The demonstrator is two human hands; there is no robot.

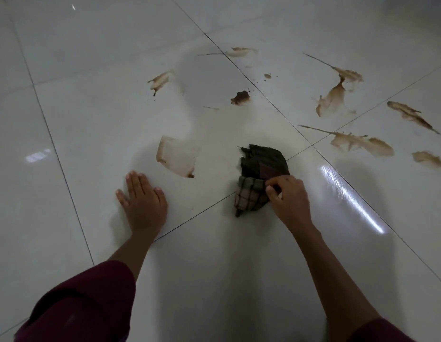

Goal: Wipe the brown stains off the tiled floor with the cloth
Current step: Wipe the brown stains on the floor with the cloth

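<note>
A dark checked cloth (257, 178) lies bunched on the pale tiled floor (91, 114), its far half wet and dark. My right hand (287, 198) pinches the cloth's near right edge. My left hand (143, 198) presses flat on the floor, fingers straight, to the left of the cloth. Brown stains are spread over the tiles: a smeared ring-shaped patch (176, 156) just beyond my left hand, a dark blot (240, 97) farther off, a streak (161, 81) at the left, and several long smears (334, 97) (362, 144) to the right.
Dark grout lines (263, 95) cross the glossy floor diagonally. A bright streak of reflected light (350, 196) lies to the right of my right hand. My dark red sleeves (86, 299) show at the bottom.
</note>
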